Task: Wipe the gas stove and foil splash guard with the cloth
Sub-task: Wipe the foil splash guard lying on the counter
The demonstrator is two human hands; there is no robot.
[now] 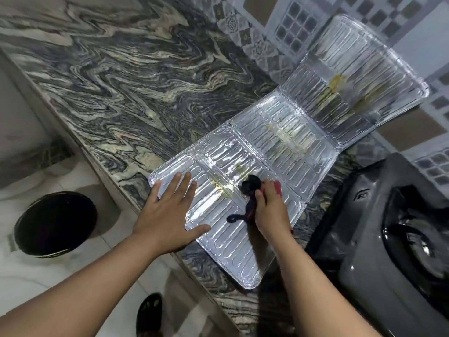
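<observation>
The foil splash guard (pixel 286 132) lies unfolded on the marble counter, its far panel tilted up against the tiled wall. Yellowish grease stains mark several panels. My left hand (pixel 170 212) presses flat on the near left panel, fingers spread. My right hand (pixel 269 210) grips a bunched dark blue and red cloth (pixel 250 188) and holds it against the near panel beside a stain. The grey gas stove (pixel 388 239) sits at the right, its black burner and pan support partly cut off by the frame edge.
The grey veined marble counter (pixel 121 81) stretches to the left and back. Patterned wall tiles (pixel 296 23) rise behind it. Below on the white floor stand a round black bin (pixel 56 222) and a dark sandal (pixel 149 314).
</observation>
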